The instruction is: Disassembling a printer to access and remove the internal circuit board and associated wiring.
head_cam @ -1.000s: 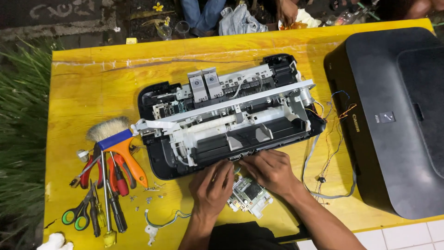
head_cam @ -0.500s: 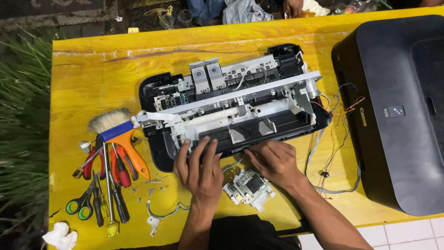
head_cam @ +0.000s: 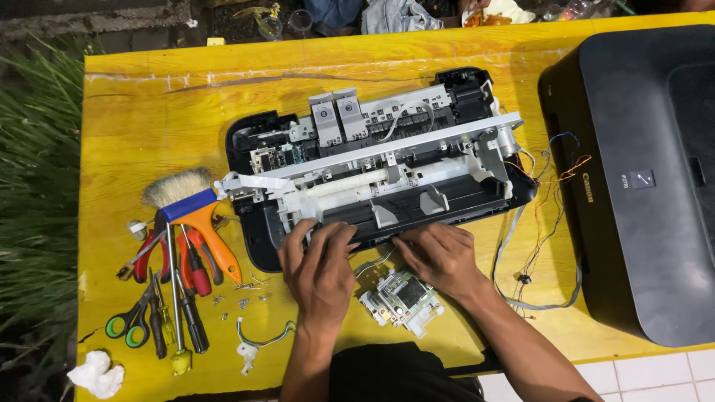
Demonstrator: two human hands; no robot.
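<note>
Black printer chassis [head_cam: 387, 216] front edge | left hand [head_cam: 319, 268] fingers curled over it, right hand [head_cam: 441, 257] pressing flat, neither grip pinching | press evenly, clear of loose wires [head_cam: 547, 216]

— How many printers?
— Two: an opened printer [head_cam: 380, 171] and a closed black printer [head_cam: 633, 179].
— Hands?
— Two, a left hand [head_cam: 319, 264] and a right hand [head_cam: 439, 253].
— Tools?
— One brush [head_cam: 190, 205], one pair of scissors [head_cam: 132, 321], one circuit board [head_cam: 402, 296], one white wad [head_cam: 95, 374].
</note>
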